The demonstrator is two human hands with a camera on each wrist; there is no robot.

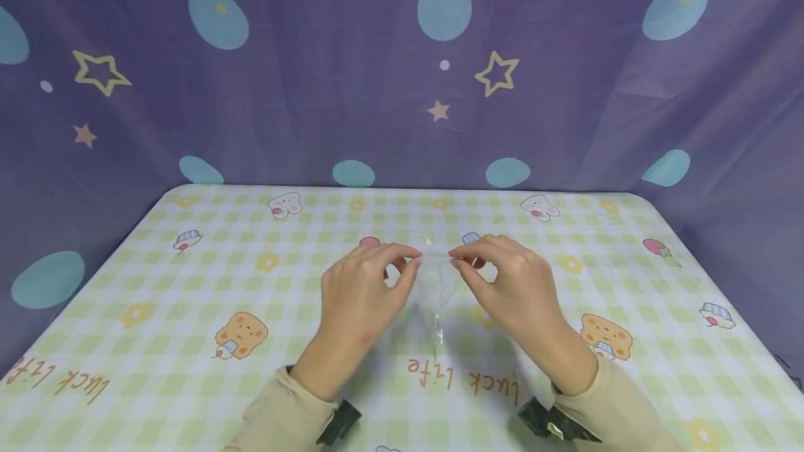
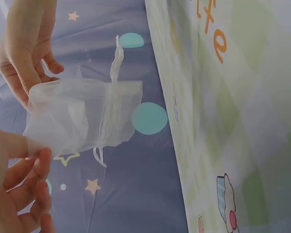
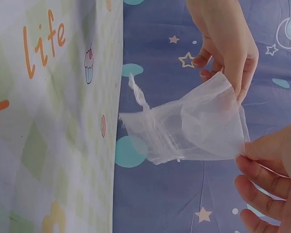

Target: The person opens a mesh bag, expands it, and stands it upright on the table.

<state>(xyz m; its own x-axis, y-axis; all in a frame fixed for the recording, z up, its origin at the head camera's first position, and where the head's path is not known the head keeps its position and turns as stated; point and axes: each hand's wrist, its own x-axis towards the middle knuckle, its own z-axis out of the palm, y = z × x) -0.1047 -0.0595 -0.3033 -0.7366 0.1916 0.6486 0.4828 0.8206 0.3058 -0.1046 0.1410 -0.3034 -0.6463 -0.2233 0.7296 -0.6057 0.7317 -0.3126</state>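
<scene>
A sheer white drawstring pouch [image 1: 435,279] hangs between both hands above the table. Its closed end is up and its gathered drawstring end points down, with white ribbon loops at the sides. My left hand [image 1: 361,291] pinches one upper corner between thumb and forefinger. The other upper corner is pinched by my right hand [image 1: 516,277] in the same way. In the right wrist view the pouch [image 3: 169,128] shows a paler patch within; whether that is a fold or something inside, I cannot tell. The remaining fingers of both hands are loosely bent.
Below the hands lies a green-and-white checked tablecloth [image 1: 151,340] printed with cartoon figures and lettering. A purple curtain [image 1: 333,54] with stars and blue ovals stands behind the table. Dark wrist straps [image 1: 339,423] sit at the cuffs of the beige sleeves [image 1: 283,410].
</scene>
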